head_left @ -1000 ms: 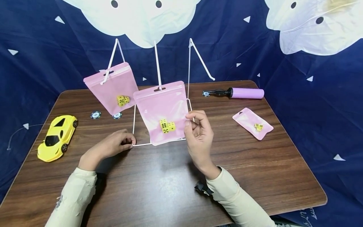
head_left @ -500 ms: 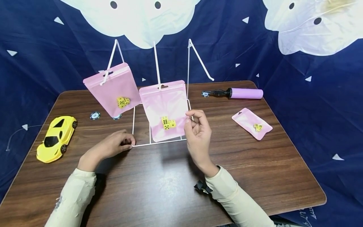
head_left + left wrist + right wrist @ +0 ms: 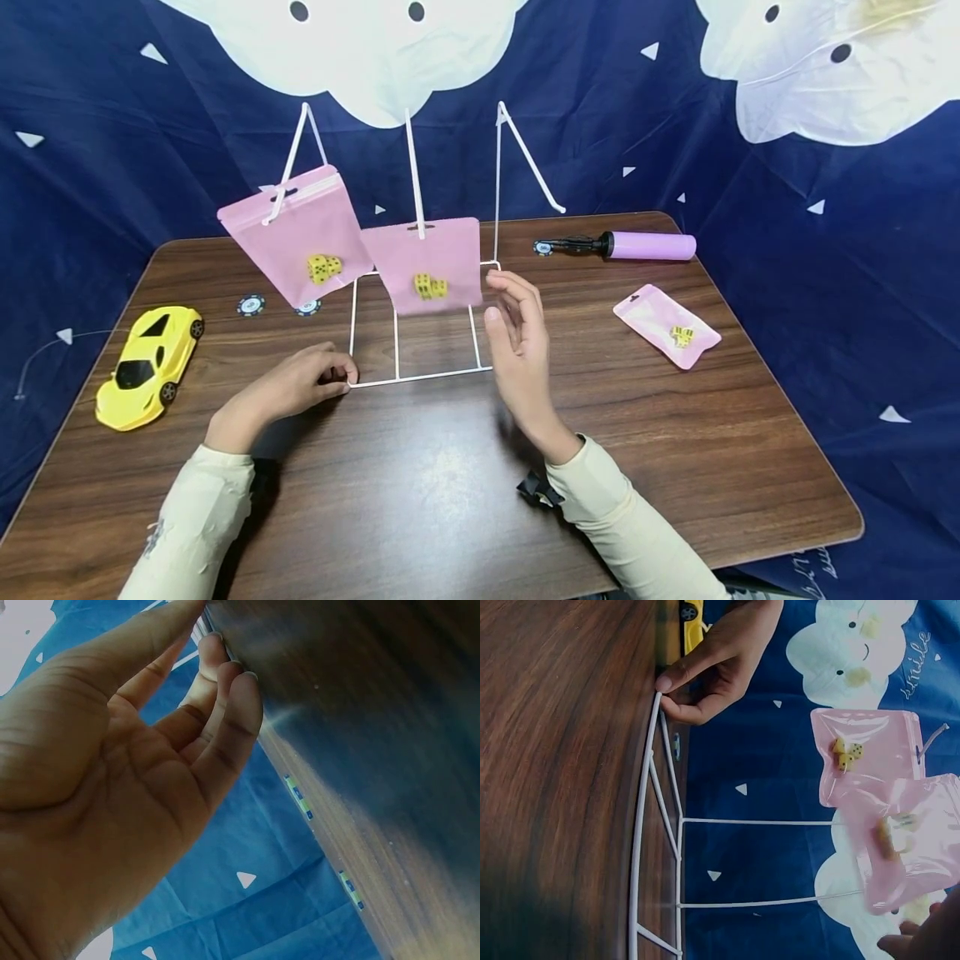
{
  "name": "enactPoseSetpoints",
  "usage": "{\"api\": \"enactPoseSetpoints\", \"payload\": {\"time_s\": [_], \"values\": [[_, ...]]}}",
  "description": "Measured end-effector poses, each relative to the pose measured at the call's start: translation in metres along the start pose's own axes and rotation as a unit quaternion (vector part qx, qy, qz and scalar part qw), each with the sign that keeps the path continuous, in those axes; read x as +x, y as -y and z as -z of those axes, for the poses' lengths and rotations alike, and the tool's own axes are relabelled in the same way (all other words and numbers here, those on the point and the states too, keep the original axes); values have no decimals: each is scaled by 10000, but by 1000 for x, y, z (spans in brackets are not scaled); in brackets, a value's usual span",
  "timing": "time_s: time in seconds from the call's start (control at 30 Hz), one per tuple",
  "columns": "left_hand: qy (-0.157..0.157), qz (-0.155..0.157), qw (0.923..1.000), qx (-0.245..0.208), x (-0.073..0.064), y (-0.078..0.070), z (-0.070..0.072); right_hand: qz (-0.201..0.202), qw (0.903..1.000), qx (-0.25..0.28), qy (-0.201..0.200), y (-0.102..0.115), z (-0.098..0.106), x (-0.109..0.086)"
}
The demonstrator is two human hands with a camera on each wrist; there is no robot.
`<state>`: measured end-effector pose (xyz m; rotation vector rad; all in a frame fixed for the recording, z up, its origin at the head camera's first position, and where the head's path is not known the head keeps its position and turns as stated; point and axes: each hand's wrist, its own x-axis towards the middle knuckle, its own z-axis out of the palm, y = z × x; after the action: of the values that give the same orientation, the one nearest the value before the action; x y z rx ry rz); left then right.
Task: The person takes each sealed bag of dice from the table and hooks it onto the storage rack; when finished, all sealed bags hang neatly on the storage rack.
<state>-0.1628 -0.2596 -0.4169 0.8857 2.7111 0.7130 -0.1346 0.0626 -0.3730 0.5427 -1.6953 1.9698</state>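
Note:
A white wire display rack [image 3: 375, 383] with three hook arms stands on the table. My left hand [image 3: 296, 383] pinches the front left corner of its base between thumb and fingers, plainest in the right wrist view. On the middle arm hangs a pink zip pouch [image 3: 461, 258] with yellow dice [image 3: 430, 287] inside, its lower end swung back. My right hand [image 3: 521, 358] is just right of that pouch, fingers loosely bent and apart from it. A second pink pouch [image 3: 277, 237] with yellow dice hangs on the left arm. The right arm bears nothing.
A third pink pouch [image 3: 660, 325] with dice lies flat on the right. Behind it is a purple hand pump [image 3: 652, 247]. A yellow toy car [image 3: 150, 367] stands at the left, near several poker chips [image 3: 251, 305]. Blue cloth hangs behind the table.
The right hand has let go of the middle pouch's edge and its fingers have spread. That pouch has swung back and up on its hook. The left hand stays on the rack corner.

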Motion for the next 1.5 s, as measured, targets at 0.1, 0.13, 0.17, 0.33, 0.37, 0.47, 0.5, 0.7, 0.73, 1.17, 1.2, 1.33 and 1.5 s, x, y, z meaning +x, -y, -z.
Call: {"api": "enactPoseSetpoints", "payload": {"time_s": [0.1,0.13,0.17,0.33,0.37,0.47,0.5,0.7,0.73,1.17,1.2,1.33,1.5], "values": [[9,12,10000,-9,1,0,0,74,10000,25,-46,-1,2,1],[10,22,10000,-18,1,0,0,85,9999,51,-61,-1,3,1],[13,34,10000,-25,1,-1,0,95,9999,79,-58,-1,3,1],[11,16,10000,18,1,0,-1,13,9997,236,82,-3,3,0],[8,11,10000,22,1,0,-1,3,9996,264,113,-2,3,0],[-13,-2,10000,18,0,0,-1,6,9994,314,119,-2,3,0],[-18,-6,10000,27,0,1,-1,12,9996,282,91,-2,3,0],[36,95,9999,-27,-2,2,-1,53,9999,108,7,-6,6,3],[44,127,9999,-51,-3,2,-1,45,9999,94,24,-6,8,4],[-5,147,9999,-13,-2,0,-2,-356,9906,-1207,526,-20,54,13],[4,178,9998,-29,-2,-1,-3,-368,9904,-1241,494,-21,58,14],[25,248,9997,-51,-1,-1,-4,-364,9884,-1452,269,-23,78,19],[32,181,9998,60,1,0,-3,-442,9861,-1604,-42,-27,103,23]]}}
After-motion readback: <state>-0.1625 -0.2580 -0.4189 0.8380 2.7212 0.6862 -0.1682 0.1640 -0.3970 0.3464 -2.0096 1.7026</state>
